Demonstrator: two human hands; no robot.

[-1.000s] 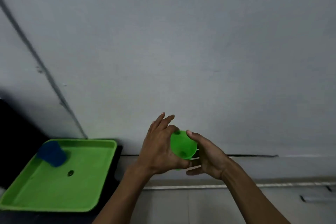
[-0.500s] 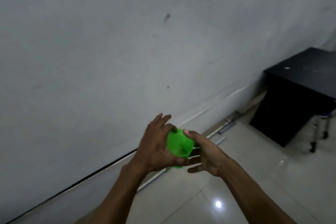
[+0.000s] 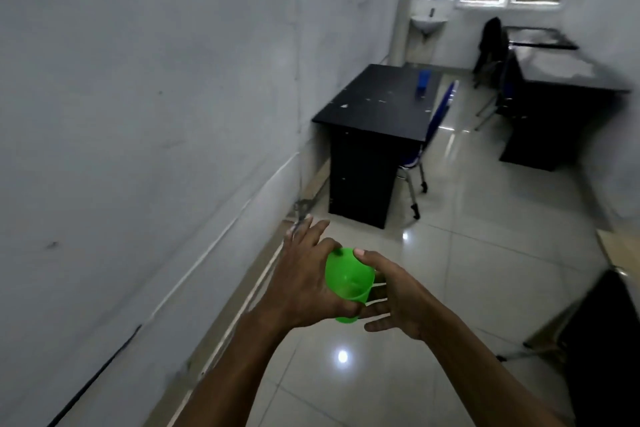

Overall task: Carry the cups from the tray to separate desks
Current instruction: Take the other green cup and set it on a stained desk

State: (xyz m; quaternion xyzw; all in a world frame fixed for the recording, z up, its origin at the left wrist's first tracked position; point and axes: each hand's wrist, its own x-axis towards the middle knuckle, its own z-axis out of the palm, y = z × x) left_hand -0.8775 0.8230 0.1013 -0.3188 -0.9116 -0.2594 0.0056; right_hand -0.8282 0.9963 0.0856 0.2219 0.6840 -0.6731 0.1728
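I hold a green cup (image 3: 348,279) upright in front of me between both hands. My left hand (image 3: 304,282) wraps its left side, thumb under the base and fingers partly spread. My right hand (image 3: 394,298) cups the right side, thumb on the rim. Ahead stands a black desk (image 3: 367,114) against the left wall, with a blue cup (image 3: 423,81) upright on its far part. The tray is out of view.
A blue chair (image 3: 434,128) is tucked at that desk's right side. Further black desks (image 3: 561,80) stand at the far right with a dark chair. A white wall (image 3: 138,114) runs along my left. A dark object (image 3: 609,340) sits at the right edge. Glossy tiled floor lies between.
The view has swung right, away from the green tray and the wall, and now takes in the room with its desks. Both hands keep the same hold on the green cup.
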